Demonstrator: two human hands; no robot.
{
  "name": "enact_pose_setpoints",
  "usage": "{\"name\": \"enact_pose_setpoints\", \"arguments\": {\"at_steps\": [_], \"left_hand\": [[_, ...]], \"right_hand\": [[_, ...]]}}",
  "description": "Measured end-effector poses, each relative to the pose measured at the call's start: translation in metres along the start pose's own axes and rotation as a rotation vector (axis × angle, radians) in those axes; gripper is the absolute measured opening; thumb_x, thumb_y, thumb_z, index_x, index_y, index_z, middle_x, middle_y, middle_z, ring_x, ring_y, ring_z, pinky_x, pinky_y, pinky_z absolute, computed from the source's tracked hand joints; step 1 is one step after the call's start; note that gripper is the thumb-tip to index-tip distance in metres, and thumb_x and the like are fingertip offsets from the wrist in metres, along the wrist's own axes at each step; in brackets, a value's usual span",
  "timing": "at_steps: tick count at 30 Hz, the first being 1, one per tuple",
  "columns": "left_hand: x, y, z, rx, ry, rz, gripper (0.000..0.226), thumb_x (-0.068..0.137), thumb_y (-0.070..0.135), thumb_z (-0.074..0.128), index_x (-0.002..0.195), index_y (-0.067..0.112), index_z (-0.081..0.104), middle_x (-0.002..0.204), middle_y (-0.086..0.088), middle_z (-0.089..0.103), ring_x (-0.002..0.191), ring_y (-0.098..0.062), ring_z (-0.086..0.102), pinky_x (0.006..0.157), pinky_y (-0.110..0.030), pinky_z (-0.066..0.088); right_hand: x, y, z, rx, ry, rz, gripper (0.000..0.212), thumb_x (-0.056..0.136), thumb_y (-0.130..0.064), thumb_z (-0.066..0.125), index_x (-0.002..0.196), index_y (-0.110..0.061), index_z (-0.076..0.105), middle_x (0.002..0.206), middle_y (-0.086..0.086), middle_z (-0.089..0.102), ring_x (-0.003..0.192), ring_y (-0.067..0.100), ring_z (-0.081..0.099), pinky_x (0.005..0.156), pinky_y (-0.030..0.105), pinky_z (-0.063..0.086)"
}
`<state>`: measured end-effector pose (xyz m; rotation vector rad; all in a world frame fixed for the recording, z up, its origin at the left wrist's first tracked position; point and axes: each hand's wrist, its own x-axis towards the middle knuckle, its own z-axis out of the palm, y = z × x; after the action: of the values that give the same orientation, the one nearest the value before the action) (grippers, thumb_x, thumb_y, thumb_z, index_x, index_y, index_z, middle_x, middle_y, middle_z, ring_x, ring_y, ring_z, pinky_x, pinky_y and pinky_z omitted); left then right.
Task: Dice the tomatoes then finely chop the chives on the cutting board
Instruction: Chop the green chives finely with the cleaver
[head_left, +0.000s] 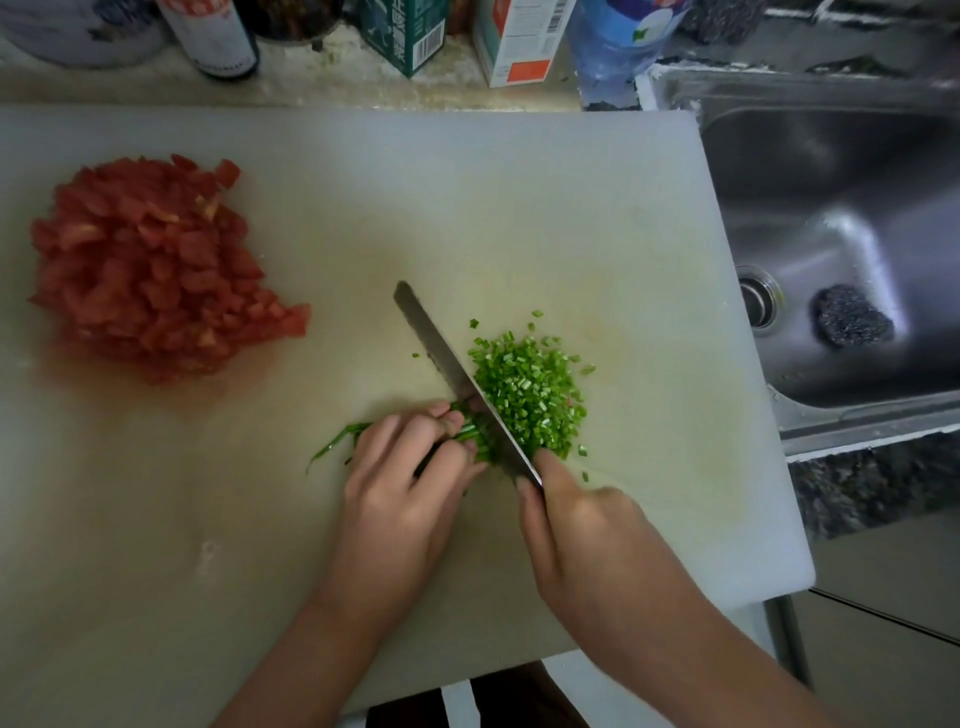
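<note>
A pile of diced red tomato (150, 265) lies at the left of the white cutting board (467, 208). A heap of chopped green chives (530, 392) sits near the board's middle right. My left hand (400, 488) presses a short bundle of uncut chives (343, 439) flat on the board, fingertips curled beside the blade. My right hand (582, 535) grips the handle of a serrated knife (447, 364). Its blade runs diagonally between the bundle and the chopped heap, edge down on the chives.
A steel sink (852, 249) with a dark scrubber (852, 322) lies right of the board. Bottles and cartons, among them a green carton (410, 31), stand along the back edge of the counter. The board's right corner overhangs the counter.
</note>
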<state>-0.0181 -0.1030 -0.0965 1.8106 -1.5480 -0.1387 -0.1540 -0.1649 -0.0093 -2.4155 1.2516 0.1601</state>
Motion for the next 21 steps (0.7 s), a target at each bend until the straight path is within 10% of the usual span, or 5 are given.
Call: {"name": "enact_pose_setpoints", "arguments": {"at_steps": [21], "left_hand": [[-0.001, 0.000, -0.001, -0.001, 0.006, -0.021, 0.020, 0.090, 0.014, 0.067, 0.077, -0.002, 0.065, 0.091, -0.014, 0.063, 0.099, -0.032, 0.064, 0.085, -0.042, 0.050]], "right_hand": [[0.013, 0.001, 0.002, 0.126, -0.116, -0.048, 0.025, 0.100, -0.034, 0.027, 0.106, -0.017, 0.044, 0.058, -0.006, 0.034, 0.063, 0.031, 0.053, 0.055, 0.038, 0.036]]}}
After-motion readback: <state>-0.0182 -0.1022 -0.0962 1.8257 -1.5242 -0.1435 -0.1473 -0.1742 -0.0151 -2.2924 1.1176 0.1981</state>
